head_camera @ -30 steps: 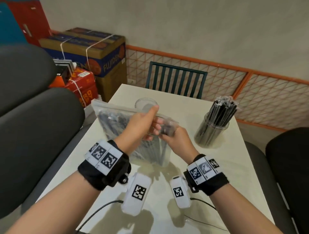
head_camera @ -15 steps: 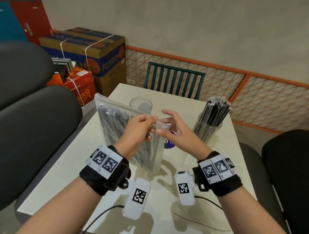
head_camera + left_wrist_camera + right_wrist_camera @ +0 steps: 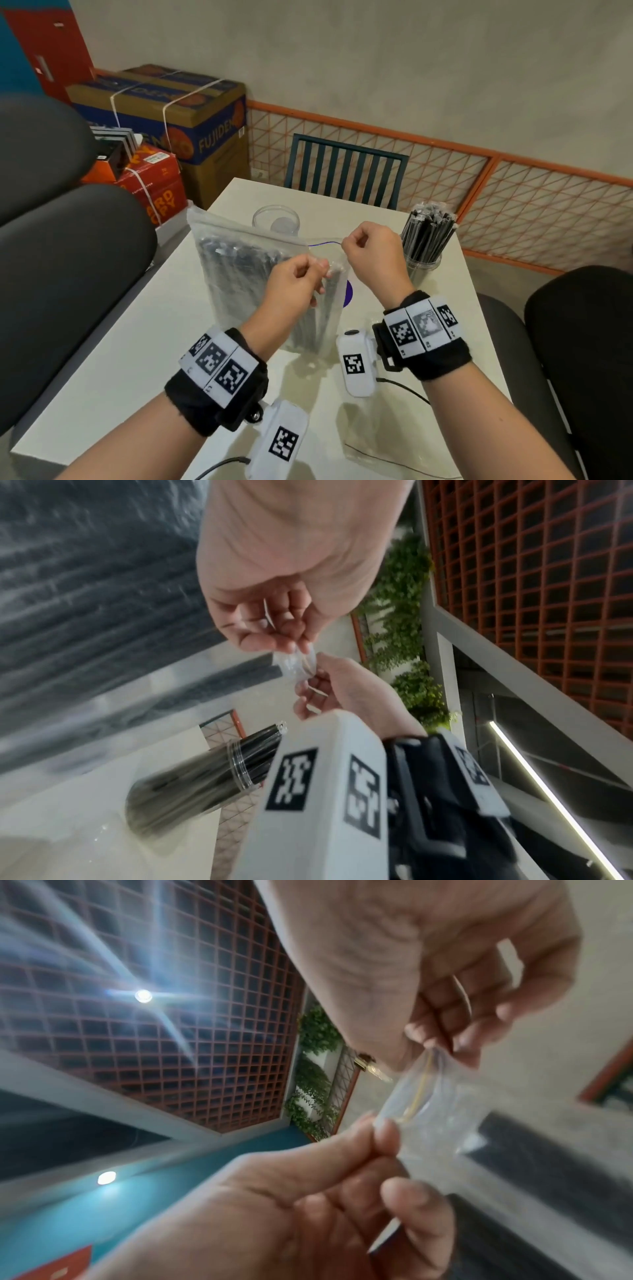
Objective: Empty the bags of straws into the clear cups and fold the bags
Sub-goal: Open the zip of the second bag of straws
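Observation:
A clear zip bag of black straws (image 3: 260, 274) stands upright on the white table (image 3: 137, 359). My left hand (image 3: 298, 281) pinches the near lip of its mouth at the top right corner. My right hand (image 3: 370, 250) pinches the far lip, and the two lips are drawn apart. In the wrist views both hands hold the thin plastic lip (image 3: 296, 664) (image 3: 428, 1096) between thumb and fingertips. An empty clear cup (image 3: 275, 219) stands just behind the bag. A second clear cup full of black straws (image 3: 424, 240) stands to the right.
A flat empty clear bag (image 3: 394, 442) lies on the table's near right. A purple round sticker (image 3: 348, 291) shows behind the held bag. Dark chairs flank the table on both sides; a green slatted chair (image 3: 346, 171) stands at the far edge. Cardboard boxes (image 3: 171, 113) sit far left.
My right hand, open half a second ago, has closed on the bag's far lip and pulled it right and away. The left hand keeps its pinch. The bag's mouth has parted.

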